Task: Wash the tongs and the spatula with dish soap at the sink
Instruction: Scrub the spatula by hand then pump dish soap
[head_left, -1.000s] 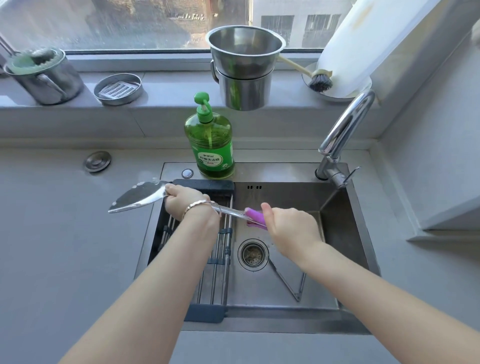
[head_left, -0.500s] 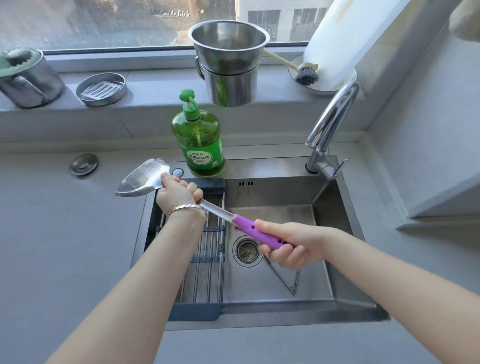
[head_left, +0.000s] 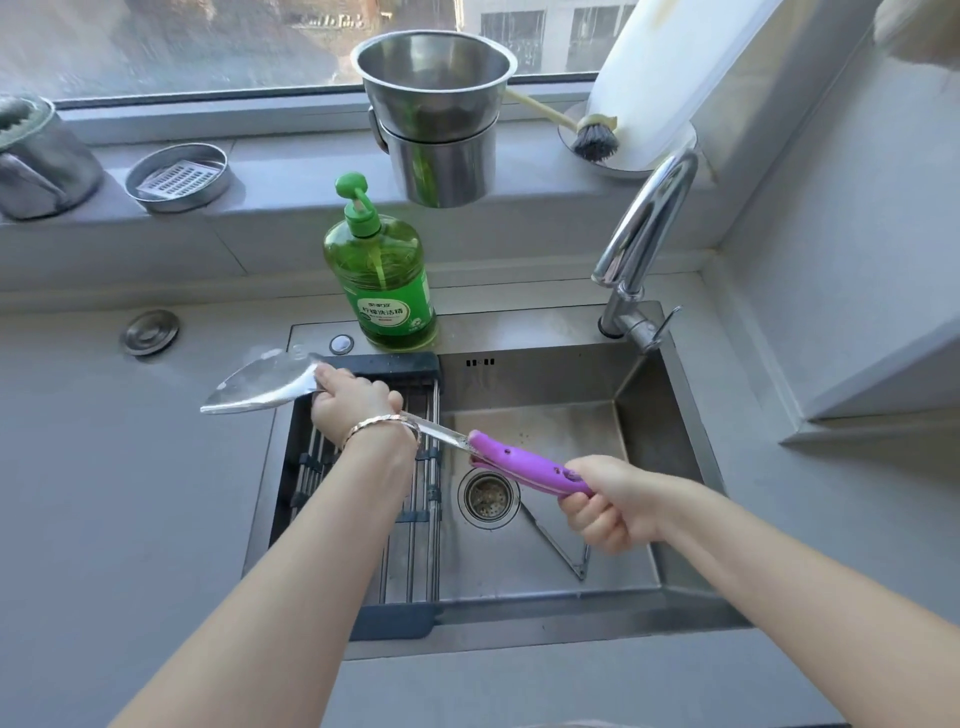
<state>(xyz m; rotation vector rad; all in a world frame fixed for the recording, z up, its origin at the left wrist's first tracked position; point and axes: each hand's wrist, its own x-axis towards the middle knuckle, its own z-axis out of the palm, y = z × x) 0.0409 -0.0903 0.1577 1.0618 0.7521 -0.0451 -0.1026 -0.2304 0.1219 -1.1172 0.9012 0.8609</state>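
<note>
Over the sink, the spatula is held clear of the basin by both hands, lying nearly level with its blade end slightly higher.

Left hand: fingers curled round the metal neck just behind the blade, back of the hand toward the camera. The blade projects left, past the sink edge and over the counter. Its face looks pale and filmy; whether that is soap or glare cannot be told. A bracelet sits on this wrist.

Right hand: fingers wrapped tight round the far end of the purple handle, above the right half of the basin. Most of the handle shows between the two hands.

Tongs: lying on the basin floor, spread in a V, right of the drain and partly under the right hand. No hand touches them.

Soap bottle: green, pump top, upright on the sink's back ledge, just behind the left hand.

Faucet: at the back right corner, spout arched forward. No water is seen running.

A rack of steel rods spans the left part of the sink, beneath the left forearm.

On the sill stand two stacked pots, with a brush to their right.
</note>
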